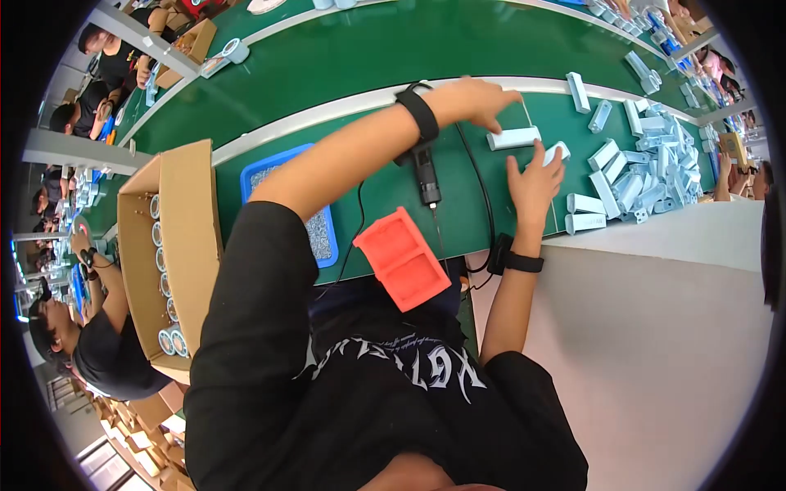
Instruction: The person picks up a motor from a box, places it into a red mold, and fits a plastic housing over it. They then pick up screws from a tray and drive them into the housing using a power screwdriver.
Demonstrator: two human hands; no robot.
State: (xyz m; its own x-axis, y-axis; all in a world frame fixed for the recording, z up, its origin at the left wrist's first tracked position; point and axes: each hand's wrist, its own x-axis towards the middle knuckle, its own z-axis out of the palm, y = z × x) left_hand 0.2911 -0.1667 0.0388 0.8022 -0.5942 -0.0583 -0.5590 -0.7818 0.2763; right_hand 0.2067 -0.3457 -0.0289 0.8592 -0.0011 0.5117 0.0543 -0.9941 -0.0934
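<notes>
My left hand (481, 101) reaches across from the left, thumb and fingers apart, just above a pale blue oblong plastic housing (514, 139). My right hand (535, 182) has its fingers spread beside a second pale housing (558, 152), partly hidden by the fingertips; whether they touch it I cannot tell. To the left of both hands, a black electric screwdriver (426, 176) hangs with its thin bit pointing down. Below its bit lies a red two-compartment fixture block (403, 259), tilted at the table's near edge.
A heap of pale blue housings (651, 176) covers the right of the green table. A blue tray (326, 237) of small metal screws sits left, partly under my left arm. Further left stands a cardboard box (192, 221) with round parts. Black cables (483, 188) loop near the screwdriver. Co-workers sit at left.
</notes>
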